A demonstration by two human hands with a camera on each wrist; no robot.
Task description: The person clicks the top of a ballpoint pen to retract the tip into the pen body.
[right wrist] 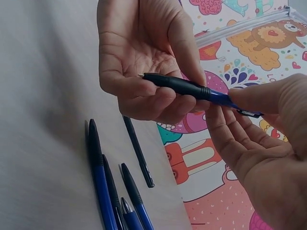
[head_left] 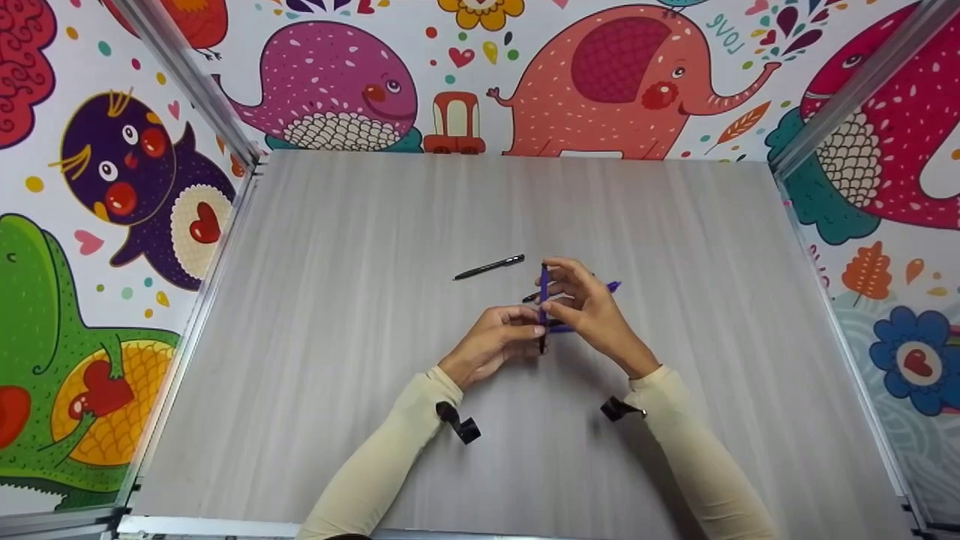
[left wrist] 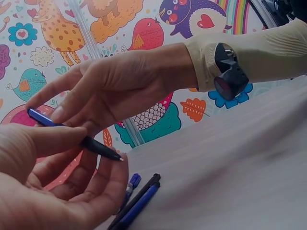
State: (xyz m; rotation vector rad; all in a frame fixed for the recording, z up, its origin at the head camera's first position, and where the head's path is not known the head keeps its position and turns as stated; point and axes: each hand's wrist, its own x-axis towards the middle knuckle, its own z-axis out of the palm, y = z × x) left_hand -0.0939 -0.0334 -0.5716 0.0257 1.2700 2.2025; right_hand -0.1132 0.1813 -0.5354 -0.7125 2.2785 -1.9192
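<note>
A blue pen [head_left: 544, 289] with a black grip section is held between both hands over the table. My left hand [head_left: 495, 341] pinches its black lower part, with thumb on one side and fingers on the other. With thumb and fingers, my right hand [head_left: 592, 311] grips the blue barrel near the clip end. The pale writing tip of the pen [right wrist: 177, 86] shows beside the left fingers in the right wrist view. Under the hands lie several blue and black pens [right wrist: 99, 172], partly hidden by the right hand in the head view.
A black pen [head_left: 489, 267] lies apart on the grey wood-grain table [head_left: 337, 300], left of the hands. Printed cartoon panels [head_left: 600, 82] and metal frame posts [head_left: 187, 75] border the table. Black straps [head_left: 459, 424] hang at both sleeves.
</note>
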